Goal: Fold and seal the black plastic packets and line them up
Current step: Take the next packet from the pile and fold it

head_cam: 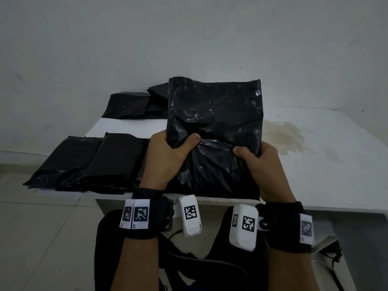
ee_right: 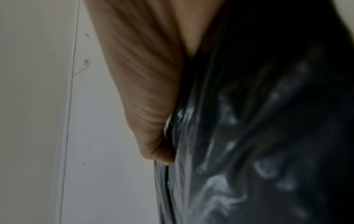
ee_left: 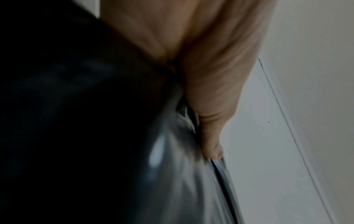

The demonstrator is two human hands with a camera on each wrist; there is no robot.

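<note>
I hold a large black plastic packet (head_cam: 216,122) upright over the near edge of the white table (head_cam: 315,164). My left hand (head_cam: 168,152) grips its left side, thumb pressed on the front. My right hand (head_cam: 258,158) grips its right side the same way. The fingers of both hands are hidden behind the plastic. In the left wrist view the thumb (ee_left: 212,128) lies along the glossy packet (ee_left: 172,181). The right wrist view shows the thumb (ee_right: 151,121) against the crinkled packet (ee_right: 249,151). Two folded packets (head_cam: 90,162) lie side by side at the table's near left.
More black packets (head_cam: 134,106) are piled at the far left of the table by the wall. A yellowish stain (head_cam: 287,137) marks the tabletop to the right of the held packet. Dark clothing (head_cam: 189,259) shows below the table edge, over a tiled floor (head_cam: 42,238).
</note>
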